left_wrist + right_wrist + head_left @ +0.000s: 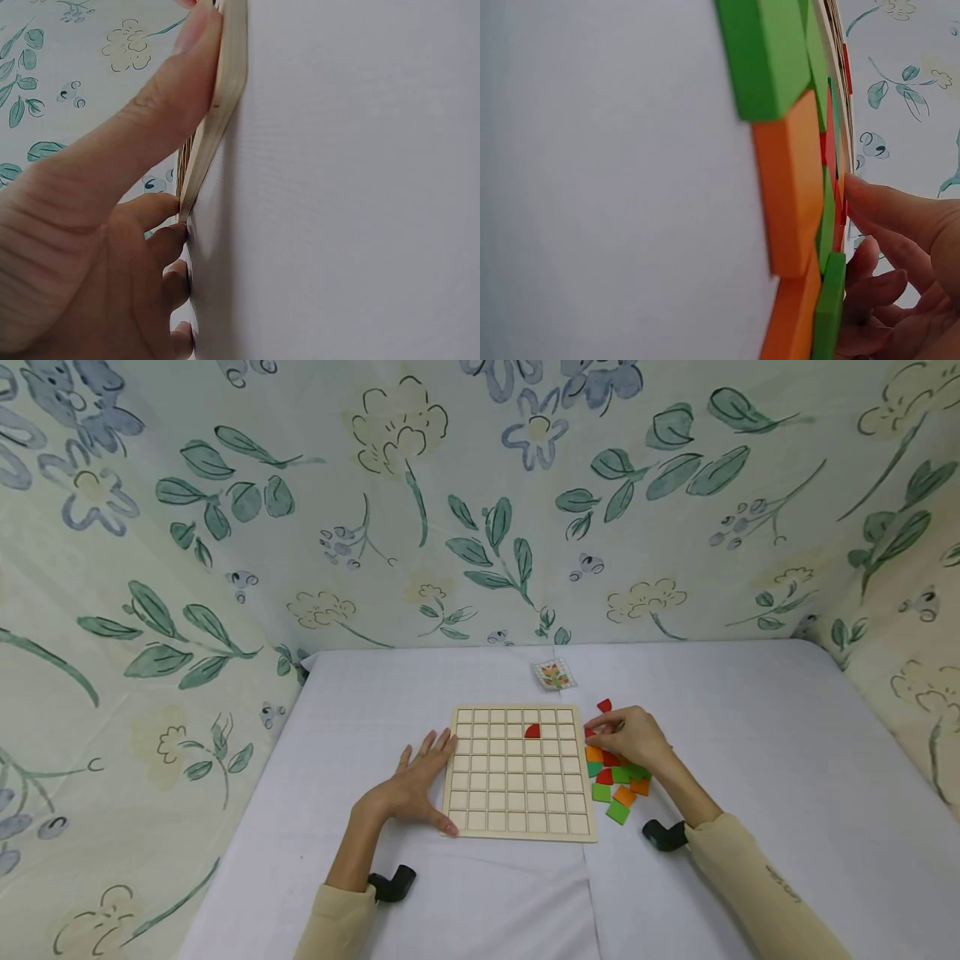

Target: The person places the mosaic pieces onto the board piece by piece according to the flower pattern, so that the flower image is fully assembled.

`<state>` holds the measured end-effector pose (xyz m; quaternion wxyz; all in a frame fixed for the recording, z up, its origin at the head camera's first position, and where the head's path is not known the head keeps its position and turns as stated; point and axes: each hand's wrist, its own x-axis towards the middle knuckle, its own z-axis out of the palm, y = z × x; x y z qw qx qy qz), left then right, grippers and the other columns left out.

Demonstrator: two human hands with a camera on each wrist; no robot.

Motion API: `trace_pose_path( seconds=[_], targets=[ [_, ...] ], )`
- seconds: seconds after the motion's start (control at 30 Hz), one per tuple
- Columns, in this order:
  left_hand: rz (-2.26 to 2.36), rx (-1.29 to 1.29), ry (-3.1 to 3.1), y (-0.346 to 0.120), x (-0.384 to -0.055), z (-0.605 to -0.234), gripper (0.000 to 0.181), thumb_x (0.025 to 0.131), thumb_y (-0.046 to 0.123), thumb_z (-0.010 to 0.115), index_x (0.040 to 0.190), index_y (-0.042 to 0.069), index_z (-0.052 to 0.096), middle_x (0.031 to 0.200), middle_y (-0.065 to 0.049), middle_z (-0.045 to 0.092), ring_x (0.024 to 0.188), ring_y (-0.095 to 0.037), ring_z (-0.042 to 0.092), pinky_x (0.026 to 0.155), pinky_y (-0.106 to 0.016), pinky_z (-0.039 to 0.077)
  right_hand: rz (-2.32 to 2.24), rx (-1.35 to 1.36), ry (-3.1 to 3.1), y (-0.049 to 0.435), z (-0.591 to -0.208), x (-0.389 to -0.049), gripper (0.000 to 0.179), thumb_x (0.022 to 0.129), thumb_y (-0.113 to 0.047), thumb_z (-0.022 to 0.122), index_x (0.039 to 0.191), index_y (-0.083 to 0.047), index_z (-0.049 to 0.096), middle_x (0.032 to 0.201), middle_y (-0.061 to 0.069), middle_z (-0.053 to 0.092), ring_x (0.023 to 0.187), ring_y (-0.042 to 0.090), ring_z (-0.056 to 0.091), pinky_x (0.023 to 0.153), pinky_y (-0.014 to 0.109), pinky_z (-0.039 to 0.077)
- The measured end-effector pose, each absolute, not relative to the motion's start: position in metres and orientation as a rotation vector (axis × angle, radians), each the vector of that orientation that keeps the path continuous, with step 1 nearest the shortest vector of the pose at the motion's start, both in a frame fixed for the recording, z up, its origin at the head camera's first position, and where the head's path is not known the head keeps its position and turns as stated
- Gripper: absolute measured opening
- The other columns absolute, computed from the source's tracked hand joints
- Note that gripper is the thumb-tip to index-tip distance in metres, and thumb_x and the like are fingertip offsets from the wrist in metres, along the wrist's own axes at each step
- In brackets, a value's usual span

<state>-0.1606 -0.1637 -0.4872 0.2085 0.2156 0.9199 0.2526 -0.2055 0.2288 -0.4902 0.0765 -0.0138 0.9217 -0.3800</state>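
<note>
My left grip (420, 785) lies released, fingers spread along the left edge of the wooden grid board (495, 777), thumb at its near left corner. Off the board's right edge, my right grip (628, 739) pinches a red piece (589, 732) between thumb and finger, over the loose pile. That pile lies close along the board's right side: orange pieces (625, 796), green pieces (618, 812) and a teal piece (595, 769), with more red among them. Another red piece sits apart, just off the board's far right corner. Inside the board, a red quarter-round (532, 732) fills part of one square in the second row from the far edge. Beyond the board's far edge rests a clear packet (553, 674) with a coloured pattern. The board lies flat on a white-covered tabletop (750, 718), with floral cloth (487, 460) hanging behind it.
</note>
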Motion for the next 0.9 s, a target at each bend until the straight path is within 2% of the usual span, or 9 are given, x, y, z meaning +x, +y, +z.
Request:
trace_pose_path(
  seconds=[0.13,0.27,0.53,0.8,0.9],
  targets=[
    [0.706,0.607,2.566,-0.1636,-0.1609,-0.4876,0.148,0.058,0.044,0.100,0.167,0.009,0.008,0.176,-0.010,-0.001,0.163,-0.035,-0.009,0.130,-0.063,-0.007,-1.146,-0.018,2.751,0.2301,-0.4894,-0.2058,0.031,0.089,-0.023,0.082,0.115,-0.006,0.079,0.073,0.004,0.051,0.065,0.020,0.048,0.051,0.024,0.034],
    [0.699,0.613,2.567,-0.1635,-0.1611,-0.4878,0.147,0.058,0.045,0.100,0.167,0.009,0.007,0.176,-0.010,-0.001,0.163,-0.035,-0.009,0.130,-0.063,-0.007,-1.152,0.020,2.736,0.2313,-0.4888,-0.2055,0.033,0.088,-0.025,0.083,0.115,-0.006,0.079,0.071,0.002,0.041,0.071,0.021,0.047,0.053,0.025,0.032],
    [0.707,0.607,2.566,-0.1645,-0.1607,-0.4881,0.147,0.059,0.044,0.100,0.167,0.009,0.007,0.176,-0.010,-0.001,0.163,-0.035,-0.009,0.130,-0.063,-0.007,-1.145,0.052,2.727,0.2301,-0.4887,-0.2070,0.032,0.087,-0.026,0.084,0.112,-0.005,0.079,0.083,0.008,0.049,0.086,0.025,0.049,0.058,0.027,0.037],
    [0.701,0.611,2.562,-0.1650,-0.1602,-0.4886,0.147,0.059,0.045,0.099,0.167,0.011,0.006,0.176,-0.009,-0.002,0.163,-0.034,-0.010,0.130,-0.062,-0.007,-1.200,0.099,2.666,0.2305,-0.4869,-0.2080,0.034,0.087,-0.025,0.084,0.114,-0.005,0.077,0.075,0.004,0.049,0.069,0.022,0.051,0.055,0.026,0.037],
    [0.698,0.609,2.561,-0.1652,-0.1599,-0.4875,0.148,0.059,0.045,0.099,0.167,0.011,0.006,0.176,-0.009,-0.003,0.163,-0.034,-0.010,0.130,-0.062,-0.007,-1.219,0.129,2.657,0.2304,-0.4874,-0.2088,0.035,0.086,-0.025,0.085,0.114,-0.005,0.077,0.072,0.003,0.048,0.069,0.022,0.050,0.053,0.026,0.036]
  ],
)
